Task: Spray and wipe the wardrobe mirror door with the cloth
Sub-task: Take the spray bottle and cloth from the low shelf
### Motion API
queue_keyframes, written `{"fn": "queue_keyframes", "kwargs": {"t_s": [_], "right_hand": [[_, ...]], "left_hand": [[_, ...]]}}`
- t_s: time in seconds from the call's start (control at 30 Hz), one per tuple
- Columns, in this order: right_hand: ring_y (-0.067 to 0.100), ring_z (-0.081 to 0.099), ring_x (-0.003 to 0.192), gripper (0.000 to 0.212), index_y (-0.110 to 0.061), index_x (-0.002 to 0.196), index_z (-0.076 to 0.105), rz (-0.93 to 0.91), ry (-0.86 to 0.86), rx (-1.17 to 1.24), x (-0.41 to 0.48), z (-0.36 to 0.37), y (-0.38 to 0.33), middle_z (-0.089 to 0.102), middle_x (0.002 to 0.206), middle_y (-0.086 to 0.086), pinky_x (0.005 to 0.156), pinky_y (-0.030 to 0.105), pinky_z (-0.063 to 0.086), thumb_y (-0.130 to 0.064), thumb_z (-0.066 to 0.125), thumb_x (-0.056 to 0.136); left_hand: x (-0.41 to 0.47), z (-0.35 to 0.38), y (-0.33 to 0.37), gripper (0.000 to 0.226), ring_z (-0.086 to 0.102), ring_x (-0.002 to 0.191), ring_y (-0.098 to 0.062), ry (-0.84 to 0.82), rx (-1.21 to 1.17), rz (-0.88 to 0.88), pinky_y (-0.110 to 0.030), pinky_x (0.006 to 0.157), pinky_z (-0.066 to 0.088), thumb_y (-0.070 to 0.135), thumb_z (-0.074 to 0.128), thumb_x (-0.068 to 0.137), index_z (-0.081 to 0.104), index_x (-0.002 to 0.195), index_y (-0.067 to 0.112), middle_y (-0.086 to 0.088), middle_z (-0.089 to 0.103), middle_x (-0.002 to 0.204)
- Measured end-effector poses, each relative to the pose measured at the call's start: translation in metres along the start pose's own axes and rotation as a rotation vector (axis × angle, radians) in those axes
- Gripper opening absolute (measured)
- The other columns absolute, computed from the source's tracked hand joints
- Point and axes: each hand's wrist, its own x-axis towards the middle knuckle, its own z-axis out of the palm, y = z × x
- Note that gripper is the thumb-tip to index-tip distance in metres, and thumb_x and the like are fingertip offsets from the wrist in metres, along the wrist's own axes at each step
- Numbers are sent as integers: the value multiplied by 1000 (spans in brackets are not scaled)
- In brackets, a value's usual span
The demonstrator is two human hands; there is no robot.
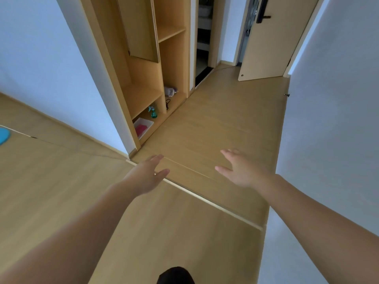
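Both bare arms reach forward over the light wooden plank floor (215, 124). The left hand (146, 175) is spread wide, fingers straight and loosely apart, holding nothing and touching nothing. The right hand (244, 171) is likewise wide, fingers splayed, holding nothing, and it hangs in the air above the floor.

To the left ahead stands the tall open wardrobe of pale wood (143, 74), with bare shelves and a hanging wooden panel inside; no mirror surface can be made out on it from here. In its lowest compartment lies a shallow white rectangular tray (148, 122), and in the tray rests a folded red-pink cloth (141, 129). Just beside the tray, in the same compartment, a small green spray bottle with a pale trigger head (153, 112) stands upright. In the next compartment to the right lie a thin black cord (167, 103) and, behind it, a small whitish bundle (169, 91), too blurred to identify.

Well beyond, a pale wooden door with a black handle (272, 37) stands ajar. A raised wooden threshold strip (205, 196) crosses the floor beneath the hands, between the person and the wardrobe. White walls flank both sides.
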Motion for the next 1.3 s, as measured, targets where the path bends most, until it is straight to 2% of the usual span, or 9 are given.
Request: {"fn": "queue_keyframes", "kwargs": {"t_s": [0.07, 0.27, 0.37, 0.5, 0.87, 1.17, 1.3], "right_hand": [[17, 17, 148, 70, -19, 155, 19, -21, -3, 2, 26, -8, 11, 16, 162, 3, 116, 33, 21, -52, 42, 98], [17, 19, 148, 71, -21, 155, 20, -54, 8, -33, 121, -30, 37, 19, 161, 4, 114, 33, 23, -55, 43, 96], [18, 20, 147, 71, -20, 154, 21, -57, 17, -34, 178, -46, 45, 20, 161, 6, 114, 33, 23, -55, 44, 96], [19, 20, 148, 72, -21, 155, 20, -37, 9, -58, 248, -71, 50, 20, 161, 5, 114, 34, 24, -56, 42, 96], [19, 21, 147, 72, -21, 155, 19, -31, 9, -81, 376, -113, 76, 19, 162, 4, 114, 34, 24, -56, 41, 96], [19, 21, 147, 73, -25, 155, 15, -203, -27, -105, 500, -149, 115, 16, 162, 2, 115, 37, 27, -59, 40, 95], [18, 18, 148, 73, -27, 155, 14, -291, -64, -119, 558, -176, 139, 14, 163, 0, 114, 38, 26, -61, 39, 95]], "left_hand": [[24, -1, 4, 65, 53, 117, -18, 0, -9, -29, -32, 102, 37, 52, 48, 93, 31, 148, 23, 2, 33, 153], [114, -5, 5, 65, 55, 114, -20, 11, -10, -44, -35, 103, 36, 52, 47, 93, 29, 148, 23, -1, 33, 153], [170, -12, -1, 66, 52, 120, -19, 13, 1, -35, -36, 106, 35, 53, 46, 93, 27, 149, 24, 0, 32, 154], [246, -31, -12, 66, 38, 136, -22, -19, 29, -35, -37, 107, 34, 54, 44, 94, 24, 149, 26, 1, 32, 154], [386, -46, -27, 64, 47, 127, -22, -67, 38, -18, -37, 102, 39, 55, 43, 94, 25, 148, 26, 2, 39, 149], [472, -45, -14, 65, 39, 135, -26, 23, 23, -164, -43, 106, 38, 56, 41, 93, 23, 149, 27, 0, 39, 149], [507, -44, 8, 64, 38, 135, -23, 86, -24, -220, -40, 106, 38, 55, 44, 93, 25, 149, 28, 2, 37, 150]]}}
